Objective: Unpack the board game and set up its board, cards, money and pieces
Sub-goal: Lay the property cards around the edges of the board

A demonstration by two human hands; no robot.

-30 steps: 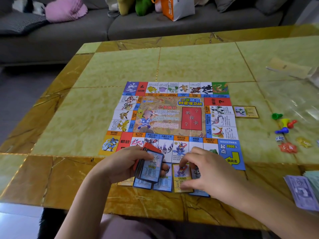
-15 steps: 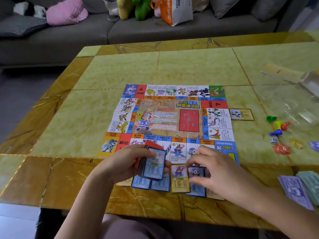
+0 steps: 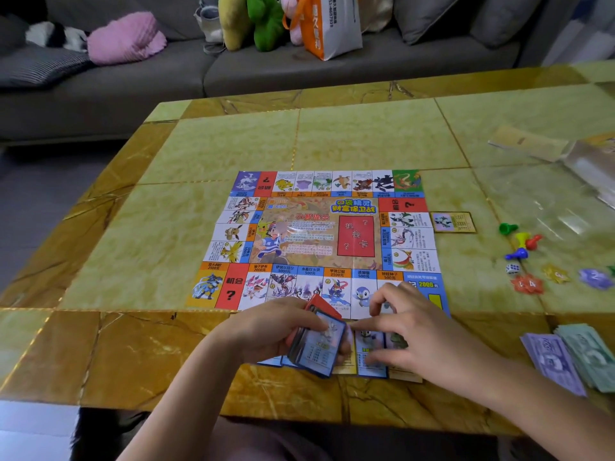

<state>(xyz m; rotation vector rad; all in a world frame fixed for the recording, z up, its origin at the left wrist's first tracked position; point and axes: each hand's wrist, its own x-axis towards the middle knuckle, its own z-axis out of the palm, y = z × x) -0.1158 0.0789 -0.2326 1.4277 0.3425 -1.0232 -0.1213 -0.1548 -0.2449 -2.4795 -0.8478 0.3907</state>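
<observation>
A square paper game board (image 3: 319, 241), printed with colourful creature squares round a red rectangle at its centre, lies flat in the middle of a yellow-green and amber marble-patterned table (image 3: 166, 247). At the board's six o'clock edge the left hand (image 3: 266, 331) grips a thick deck of blue-faced, red-backed cards (image 3: 317, 347), fingers curled under it and the thumb across the top card, the deck tilted up off the table. Just to its three o'clock the right hand (image 3: 422, 331) rests over a row of small blue- and yellow-bordered cards (image 3: 371, 357) laid face up side by side on the table. Its fingers are bent with their tips down on the cards, but whether they pinch one or only press cannot be told. One yellow-bordered card (image 3: 453, 222) lies alone, just beside the board at three o'clock. Further out that way stand four plastic pawns close together: green (image 3: 507, 227), yellow (image 3: 521, 239), red (image 3: 534, 241) and blue (image 3: 516, 253). A white die (image 3: 512, 268) sits near them, and beyond it flat tokens in red (image 3: 527, 283), yellow (image 3: 555, 273) and purple (image 3: 595, 277). At four o'clock from the board, near the table's front edge, lie two stacks of paper money side by side — purple (image 3: 552, 361) and green (image 3: 592, 354). A clear plastic wrapper (image 3: 592, 168) lies at two o'clock, near the right edge of the view. Behind the table stands a grey sofa (image 3: 133, 84).
</observation>
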